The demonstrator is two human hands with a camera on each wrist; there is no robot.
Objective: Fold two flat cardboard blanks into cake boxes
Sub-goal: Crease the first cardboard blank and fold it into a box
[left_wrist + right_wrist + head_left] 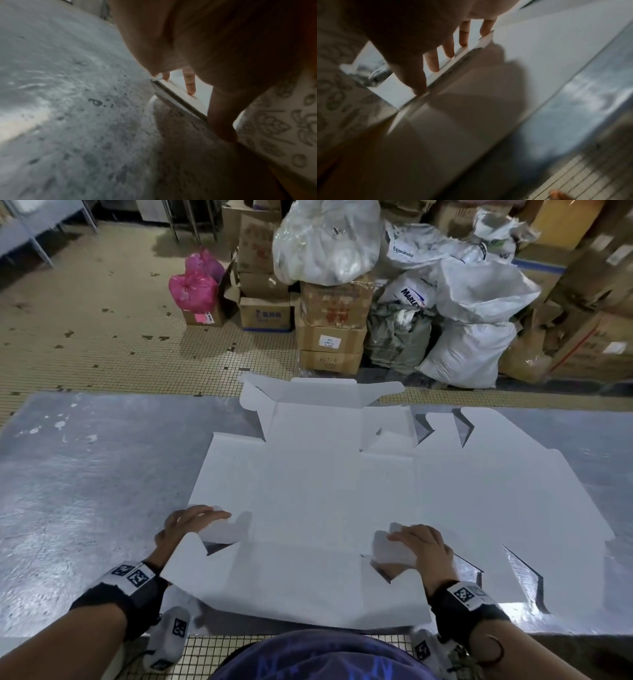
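The top blank (308,491) is lying on the metal table (85,474), overlapping the second blank (496,491) at 3 o'clock. The left hand (186,525) and right hand (423,546) are each pinching a near corner flap; uneven lifting is risking a crooked crease.

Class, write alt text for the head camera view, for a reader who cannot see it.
Two hands fold up small corner flaps of a white cardboard blank on a metal table: the left hand at its near left, the right hand at its near right. A second blank lies alongside, boxes and sacks beyond.
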